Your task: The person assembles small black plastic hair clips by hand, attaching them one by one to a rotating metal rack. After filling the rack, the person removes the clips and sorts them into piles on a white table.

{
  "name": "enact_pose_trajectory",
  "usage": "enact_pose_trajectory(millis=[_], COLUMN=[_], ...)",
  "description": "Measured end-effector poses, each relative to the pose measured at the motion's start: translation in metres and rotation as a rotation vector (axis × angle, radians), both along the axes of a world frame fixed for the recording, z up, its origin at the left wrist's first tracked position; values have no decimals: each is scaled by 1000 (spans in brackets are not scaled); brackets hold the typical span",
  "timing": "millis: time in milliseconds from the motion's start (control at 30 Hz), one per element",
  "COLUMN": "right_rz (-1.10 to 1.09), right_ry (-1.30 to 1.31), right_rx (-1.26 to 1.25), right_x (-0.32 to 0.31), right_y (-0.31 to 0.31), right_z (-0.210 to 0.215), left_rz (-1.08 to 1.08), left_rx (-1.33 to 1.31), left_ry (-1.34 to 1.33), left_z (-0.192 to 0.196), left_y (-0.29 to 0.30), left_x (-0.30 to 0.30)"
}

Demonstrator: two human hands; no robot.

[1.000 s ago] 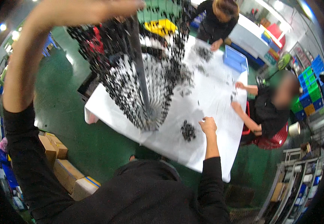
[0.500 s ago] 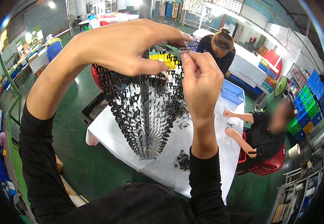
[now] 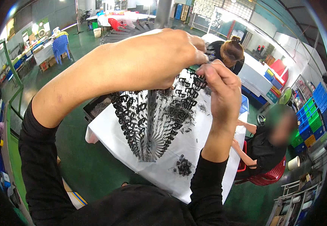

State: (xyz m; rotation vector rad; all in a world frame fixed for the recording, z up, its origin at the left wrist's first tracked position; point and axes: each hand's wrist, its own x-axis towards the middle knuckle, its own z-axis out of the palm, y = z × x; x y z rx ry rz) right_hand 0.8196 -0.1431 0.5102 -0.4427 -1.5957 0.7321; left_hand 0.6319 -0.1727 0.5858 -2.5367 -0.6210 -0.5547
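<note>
A tall cone-shaped rack (image 3: 151,124) with many small black plastic parts on its thin rods stands on a white table (image 3: 188,150). My left hand (image 3: 154,56) is raised close to the camera and grips the upper rods of the rack. My right hand (image 3: 218,88) is beside it, fingertips pinched on a small black part (image 3: 199,80) at the rack's upper right. A small heap of loose black parts (image 3: 183,166) lies on the table below my right forearm.
A seated person (image 3: 271,145) on a red chair works at the table's right side, and another person (image 3: 229,54) bends over its far end. Blue crates (image 3: 310,116) are stacked at the right. Cardboard boxes (image 3: 75,197) lie on the green floor at the lower left.
Both hands have come closer to the camera. My right hand rose from the table to the rack's top, and its fingers now pinch a black part there.
</note>
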Motion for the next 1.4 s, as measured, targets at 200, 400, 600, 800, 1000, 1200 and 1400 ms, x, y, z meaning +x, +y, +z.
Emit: enact_pose_trajectory(millis=[200, 400, 600, 800, 1000, 1200, 1400], right_rz=[119, 110, -672, -713, -82, 145, 22], right_ry=[77, -116, -161, -87, 181, 354, -75], right_rx=[-53, -222, 238, 283, -14, -129, -147], right_x=[25, 45, 2, -17, 0, 30, 47], right_y=[-3, -19, -16, -15, -5, 3, -8], right_z=[-14, -17, -13, -11, -9, -27, -18], left_rz=[-88, -102, -89, 38, 87, -109, -12], left_rx=[31, -120, -297, -161, -35, 111, -93], left_ry=[-12, -20, -23, 22, 54, -38, 10], left_z=[-4, 5, 8, 10, 1, -5, 6], left_y=[4, 11, 7, -3, -3, 12, 15], left_x=[-1, -12, -15, 5, 14, 8, -8])
